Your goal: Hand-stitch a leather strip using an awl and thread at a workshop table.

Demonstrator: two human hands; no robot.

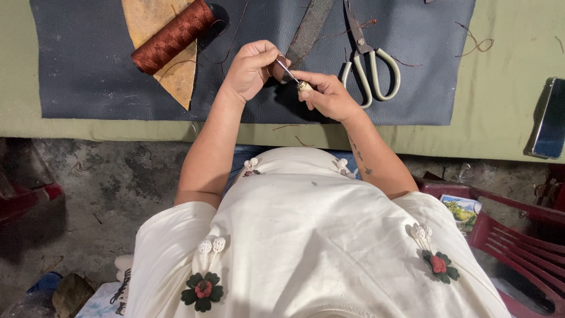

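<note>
A table covered in olive-green cloth point(512, 88) is seen above a rough, stained grey concrete floor point(112, 188). A red plastic chair point(518, 241) is placed at lower right. Scraps point(70, 291) are scattered at lower left. Flat, even light.

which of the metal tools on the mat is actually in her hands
The thin awl, gripped between left hand and right hand; the scissors lie untouched beside them.
</note>
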